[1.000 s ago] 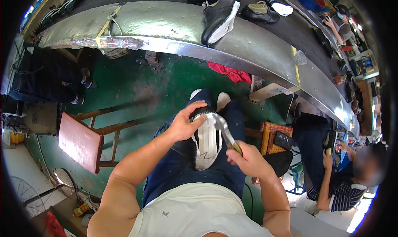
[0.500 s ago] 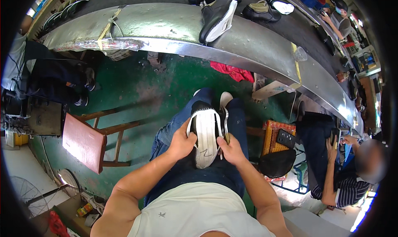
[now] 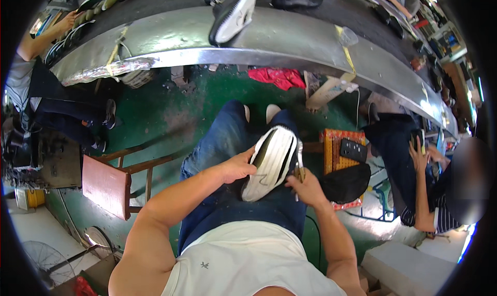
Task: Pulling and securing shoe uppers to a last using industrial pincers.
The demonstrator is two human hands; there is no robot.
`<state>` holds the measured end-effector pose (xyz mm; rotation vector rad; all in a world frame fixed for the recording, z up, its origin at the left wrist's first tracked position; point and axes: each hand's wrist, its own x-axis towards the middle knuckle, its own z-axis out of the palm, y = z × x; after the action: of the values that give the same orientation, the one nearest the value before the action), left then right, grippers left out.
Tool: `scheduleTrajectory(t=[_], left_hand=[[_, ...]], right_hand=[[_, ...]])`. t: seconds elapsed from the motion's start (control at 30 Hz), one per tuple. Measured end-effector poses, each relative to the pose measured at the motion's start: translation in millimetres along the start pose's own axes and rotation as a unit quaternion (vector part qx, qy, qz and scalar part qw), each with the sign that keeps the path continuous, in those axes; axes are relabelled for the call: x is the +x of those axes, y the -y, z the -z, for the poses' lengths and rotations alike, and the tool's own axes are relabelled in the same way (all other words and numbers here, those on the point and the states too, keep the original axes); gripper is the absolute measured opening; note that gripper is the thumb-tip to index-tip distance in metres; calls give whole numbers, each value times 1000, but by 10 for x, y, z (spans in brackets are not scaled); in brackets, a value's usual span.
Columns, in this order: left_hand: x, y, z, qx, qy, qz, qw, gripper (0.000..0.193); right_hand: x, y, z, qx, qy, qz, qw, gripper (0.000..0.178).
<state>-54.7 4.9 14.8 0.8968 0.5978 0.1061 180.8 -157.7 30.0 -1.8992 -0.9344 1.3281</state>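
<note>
Over my lap, a shoe [image 3: 270, 166] is held sole up, its white bottom bearing a dark pen mark. Along both long sides, the white rim stands a little apart from the middle, with dark gaps showing. My left hand [image 3: 239, 167] is closed on the shoe's left side, thumb on the white bottom. Beside the opposite side, my right hand [image 3: 309, 188] is closed round a slim silver hand tool [image 3: 300, 159]; its exact kind is hard to make out. The tool's upper end lies close along the shoe's right rim.
Ahead runs a metal-edged conveyor bench [image 3: 181, 58] carrying several shoes, including a tilted black one [image 3: 233, 17]. A brown-topped stool [image 3: 107, 186] stands left. At right, a woven seat [image 3: 334, 151] holds a phone [image 3: 354, 149] and black pouch [image 3: 346, 184]. People sit or stand on both sides.
The shoe has turned, its far end swinging right. My right hand has shifted right and off the shoe's edge with the tool. At far left, a person's arm now reaches over the bench.
</note>
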Motion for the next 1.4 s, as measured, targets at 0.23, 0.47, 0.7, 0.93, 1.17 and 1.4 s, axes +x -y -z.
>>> scheduleTrajectory(t=[0.23,0.47,0.7,0.93,1.17,1.4], left_hand=[[-92,269,-217,285,-88,-47,953,107],[-57,510,-242,102,-84,-62,989,89],[149,531,-352,168,-332,-61,926,58],[164,478,-312,365,-312,-148,865,51],[122,263,-343,510,-225,-159,815,55],[213,140,-230,591,-162,-102,784,58]], right_hand=[[-517,510,379,-267,145,107,947,52],[-308,815,217,-535,98,213,812,42],[-308,465,-23,-426,102,203,876,30],[-62,711,83,-529,-30,311,789,53],[29,323,102,-471,-33,187,862,39],[184,712,646,-174,211,-79,959,26]])
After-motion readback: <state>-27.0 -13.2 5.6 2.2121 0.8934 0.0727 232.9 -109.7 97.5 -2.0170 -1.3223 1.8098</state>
